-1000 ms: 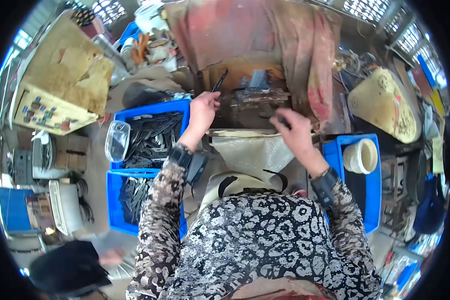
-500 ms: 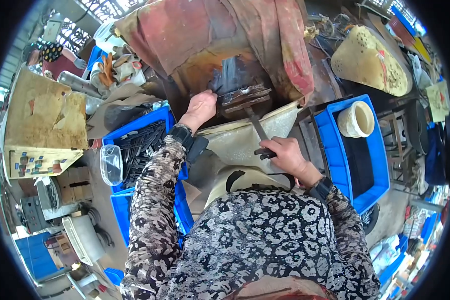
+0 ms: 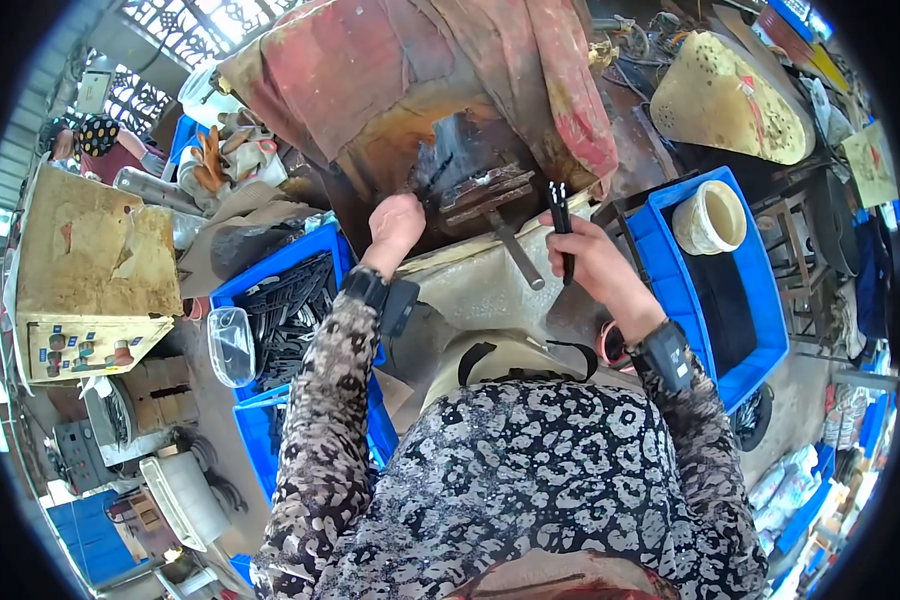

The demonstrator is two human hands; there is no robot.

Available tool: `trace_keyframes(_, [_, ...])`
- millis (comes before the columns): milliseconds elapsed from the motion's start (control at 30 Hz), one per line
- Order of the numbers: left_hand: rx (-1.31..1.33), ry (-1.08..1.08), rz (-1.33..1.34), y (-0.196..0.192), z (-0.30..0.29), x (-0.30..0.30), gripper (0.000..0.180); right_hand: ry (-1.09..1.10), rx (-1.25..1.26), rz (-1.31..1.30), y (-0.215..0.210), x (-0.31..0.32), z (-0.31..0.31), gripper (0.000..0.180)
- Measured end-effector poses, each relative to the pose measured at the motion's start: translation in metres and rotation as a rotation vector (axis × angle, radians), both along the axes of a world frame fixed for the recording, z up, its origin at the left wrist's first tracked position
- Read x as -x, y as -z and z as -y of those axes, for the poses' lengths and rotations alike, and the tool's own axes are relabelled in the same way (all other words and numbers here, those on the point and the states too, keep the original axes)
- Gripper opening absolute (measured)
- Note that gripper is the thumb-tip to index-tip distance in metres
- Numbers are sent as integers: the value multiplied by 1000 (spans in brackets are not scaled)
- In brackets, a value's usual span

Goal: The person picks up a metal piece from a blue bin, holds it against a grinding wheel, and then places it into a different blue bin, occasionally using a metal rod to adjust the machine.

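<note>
My right hand [image 3: 595, 262] is closed around a thin black metal piece [image 3: 561, 225] that stands upright out of the fist, in front of a rusty press machine [image 3: 475, 175]. My left hand [image 3: 395, 225] rests at the left side of the machine's dark die block, fingers curled; what is under them is hidden. A metal lever [image 3: 515, 250] juts out of the die toward me, between both hands. Both wrists wear dark bands over patterned sleeves.
A blue crate [image 3: 290, 290] of several dark metal pieces and a clear plastic container [image 3: 230, 345] sit at my left. Another blue crate [image 3: 745, 300] holding a cream cup [image 3: 710, 215] is at my right. Worn cloth [image 3: 390, 70] drapes the machine. A cardboard-covered cabinet [image 3: 95, 280] stands far left.
My right hand has lifted from the bench in front of me up to the right of the die, with the black piece now upright. The left hand stays at the die.
</note>
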State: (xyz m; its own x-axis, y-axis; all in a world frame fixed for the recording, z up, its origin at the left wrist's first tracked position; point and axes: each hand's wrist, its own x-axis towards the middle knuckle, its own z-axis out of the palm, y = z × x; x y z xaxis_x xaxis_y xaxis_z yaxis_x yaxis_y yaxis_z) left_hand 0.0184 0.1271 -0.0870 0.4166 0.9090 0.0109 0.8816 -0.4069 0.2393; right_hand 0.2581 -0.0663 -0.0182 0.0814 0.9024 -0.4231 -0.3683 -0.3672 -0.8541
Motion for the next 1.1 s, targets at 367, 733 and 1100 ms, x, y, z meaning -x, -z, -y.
trace_keyframes(367, [-124,39,569,-72,64,3,17,165,-187,-318,-6,34,-52,32])
trace_keyframes(733, [-307,253,250,-77,111,-37,10,428,-294,-460,0,69,-65,27])
trace_keyframes(1100, [716,-129,1272,-59,51,9,35,158,-171,479,0,24,-29,26])
